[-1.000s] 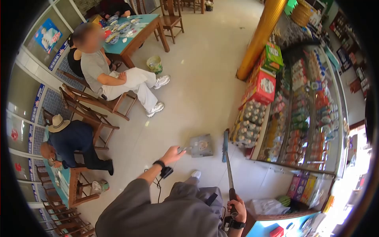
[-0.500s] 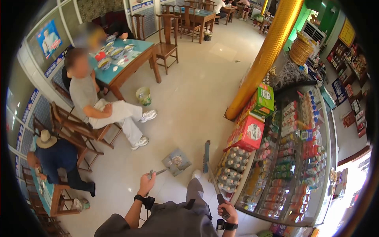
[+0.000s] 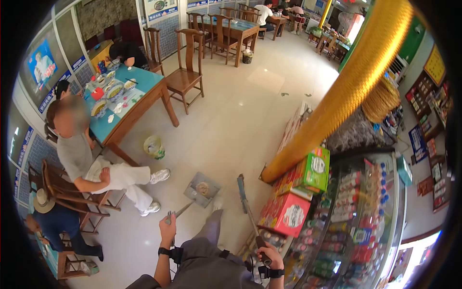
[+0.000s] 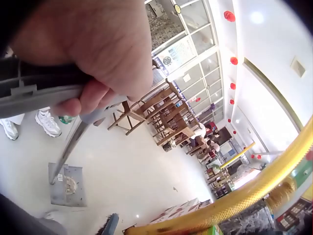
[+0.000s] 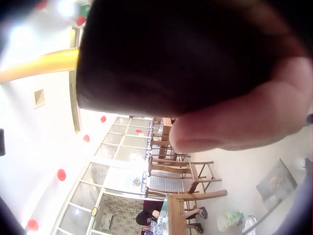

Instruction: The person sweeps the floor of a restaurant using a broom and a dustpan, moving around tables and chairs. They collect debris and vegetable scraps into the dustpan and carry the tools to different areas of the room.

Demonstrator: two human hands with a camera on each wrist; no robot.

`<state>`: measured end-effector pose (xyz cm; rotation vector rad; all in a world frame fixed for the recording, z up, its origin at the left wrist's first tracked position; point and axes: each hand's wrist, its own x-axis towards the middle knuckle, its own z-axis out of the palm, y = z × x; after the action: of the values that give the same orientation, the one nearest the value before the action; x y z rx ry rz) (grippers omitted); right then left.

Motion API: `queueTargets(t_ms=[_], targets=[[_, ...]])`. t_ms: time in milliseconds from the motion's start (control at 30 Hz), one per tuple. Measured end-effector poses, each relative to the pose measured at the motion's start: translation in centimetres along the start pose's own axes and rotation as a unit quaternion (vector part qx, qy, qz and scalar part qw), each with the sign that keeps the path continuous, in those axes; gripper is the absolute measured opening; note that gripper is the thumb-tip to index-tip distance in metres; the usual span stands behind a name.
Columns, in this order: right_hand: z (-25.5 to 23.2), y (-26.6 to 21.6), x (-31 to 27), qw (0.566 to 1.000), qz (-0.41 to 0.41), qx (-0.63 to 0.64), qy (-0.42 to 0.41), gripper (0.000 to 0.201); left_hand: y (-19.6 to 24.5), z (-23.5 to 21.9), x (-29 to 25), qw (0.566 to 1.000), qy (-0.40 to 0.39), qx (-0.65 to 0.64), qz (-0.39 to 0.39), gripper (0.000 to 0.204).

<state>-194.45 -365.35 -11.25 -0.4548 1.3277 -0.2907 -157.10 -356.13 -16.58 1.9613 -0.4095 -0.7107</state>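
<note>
My left hand [image 3: 167,230] grips the handle of a grey long-handled dustpan [image 3: 192,187], which sits low over the floor just ahead of my shoe. A small heap of pale debris [image 3: 203,188] lies in its pan. In the left wrist view, curled fingers [image 4: 93,95] wrap the handle, with the dustpan [image 4: 73,196] below. My right hand [image 3: 273,256] holds the dark grip of a broom; its blue-grey head [image 3: 242,192] is right of the dustpan, apart from it. In the right wrist view the dark grip [image 5: 161,63] fills the top, a finger [image 5: 230,122] around it.
A gold pillar [image 3: 332,106], stacked drink boxes [image 3: 290,214] and a glass display case [image 3: 356,207] stand on the right. At left, a seated person's white shoes [image 3: 160,176] reach into the aisle near a bin [image 3: 154,147], a table [image 3: 144,98] and wooden chairs [image 3: 185,79].
The view has tilted up and moved forward along the aisle. The dustpan and broom have come along, shifting left in the picture. Both hands keep their grips.
</note>
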Motion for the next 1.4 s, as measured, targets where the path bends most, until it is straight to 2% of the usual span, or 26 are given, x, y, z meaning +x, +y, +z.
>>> queueTargets(t_ms=[133, 200, 300, 333, 367, 433, 467, 567, 600, 633, 700, 733, 800, 867, 933, 967, 1033, 1133, 1167, 1233, 1267, 1300, 1333, 1367, 1400], targets=[[0.1, -9.0, 5.2, 0.999, -0.012, 0.017, 0.025, 0.028, 2.8, 6.8, 7.9, 1.0, 0.006, -0.001, 0.006, 0.035], [0.8, -13.9, 7.0, 1.0, -0.004, 0.012, -0.012, 0.032, 3.4, 9.6, 13.5, 0.994, 0.017, 0.075, 0.078, 0.034], [1.7, -21.3, 9.5, 0.999, 0.013, 0.053, -0.001, 0.032, 10.0, 13.6, 19.3, 0.994, -0.018, 0.078, 0.067, 0.033], [2.3, -23.6, 10.2, 0.997, 0.006, 0.072, 0.005, 0.032, 10.8, 15.1, 21.6, 0.989, 0.003, 0.095, 0.11, 0.035], [3.1, -25.8, 10.7, 0.997, 0.004, 0.081, 0.003, 0.032, 11.3, 16.5, 23.9, 0.988, 0.0, 0.099, 0.118, 0.035], [4.6, -30.3, 12.5, 0.997, -0.046, 0.041, 0.035, 0.026, 12.4, 19.0, 28.8, 0.988, -0.016, 0.126, 0.091, 0.037], [4.7, -32.2, 14.1, 0.998, -0.044, 0.026, 0.035, 0.024, 13.0, 20.1, 31.1, 0.986, -0.02, 0.131, 0.101, 0.037], [5.6, -38.2, 18.9, 0.995, -0.052, 0.042, 0.069, 0.021, 15.7, 24.4, 37.5, 0.984, 0.06, 0.111, 0.128, 0.041], [5.6, -40.5, 20.9, 0.995, -0.057, 0.046, 0.07, 0.021, 17.4, 25.1, 39.4, 0.988, 0.005, 0.114, 0.101, 0.042], [5.7, -42.9, 22.9, 0.995, -0.059, 0.051, 0.069, 0.021, 19.8, 26.2, 40.7, 0.988, 0.005, 0.113, 0.105, 0.042], [5.8, -48.3, 26.6, 0.994, -0.058, 0.06, 0.064, 0.021, 24.6, 28.9, 43.3, 0.999, -0.021, 0.026, -0.003, 0.04], [5.9, -50.5, 28.0, 0.995, -0.052, 0.063, 0.061, 0.021, 26.4, 30.4, 44.5, 1.0, 0.012, 0.016, -0.005, 0.039], [5.7, -56.8, 31.7, 0.996, -0.055, 0.011, 0.063, 0.02, 28.3, 33.4, 48.5, 1.0, 0.014, 0.019, -0.001, 0.039], [5.8, -62.1, 35.0, 0.997, -0.054, 0.016, 0.057, 0.02, 30.5, 35.5, 53.2, 1.0, 0.015, 0.027, -0.001, 0.039], [5.8, -67.0, 37.9, 0.997, -0.041, 0.003, 0.065, 0.022, 31.8, 37.8, 56.5, 0.996, 0.023, 0.037, 0.072, 0.04], [6.3, -70.1, 38.3, 0.997, -0.039, -0.007, 0.069, 0.022, 34.0, 39.1, 57.3, 0.997, 0.026, 0.03, 0.063, 0.04], [7.6, -76.5, 39.4, 0.997, -0.031, -0.05, 0.059, 0.025, 38.8, 41.9, 60.0, 0.999, 0.028, 0.037, 0.0, 0.04], [8.4, -83.6, 42.8, 0.996, -0.028, -0.064, 0.052, 0.028, 41.6, 46.6, 65.3, 0.997, 0.055, 0.036, -0.026, 0.039], [8.8, -86.1, 44.5, 0.996, -0.04, -0.069, 0.041, 0.029, 40.5, 48.1, 68.2, 0.998, 0.053, 0.032, -0.024, 0.039], [9.6, -90.4, 48.0, 0.996, -0.049, -0.064, 0.041, 0.026, 36.2, 51.3, 74.6, 0.993, 0.089, 0.057, 0.059, 0.038], [10.0, -92.8, 49.8, 0.996, -0.056, -0.061, 0.039, 0.024, 36.6, 54.1, 77.9, 0.993, 0.085, 0.056, 0.055, 0.038], [10.4, -95.3, 51.5, 0.996, -0.044, -0.065, 0.043, 0.024, 37.1, 56.4, 80.3, 0.968, 0.181, 0.093, 0.146, 0.038], [11.1, -98.0, 53.4, 0.995, -0.071, -0.071, 0.025, 0.021, 38.3, 57.1, 81.9, 0.923, 0.271, 0.138, 0.235, 0.038], [11.8, -99.4, 54.0, 0.993, -0.087, -0.074, 0.009, 0.019, 41.9, 56.8, 83.1, 0.975, 0.18, 0.079, 0.105, 0.039], [11.9, -101.6, 54.2, 0.995, -0.07, -0.077, 0.011, 0.019, 45.3, 58.0, 84.1, 0.995, 0.093, 0.007, -0.028, 0.04]])
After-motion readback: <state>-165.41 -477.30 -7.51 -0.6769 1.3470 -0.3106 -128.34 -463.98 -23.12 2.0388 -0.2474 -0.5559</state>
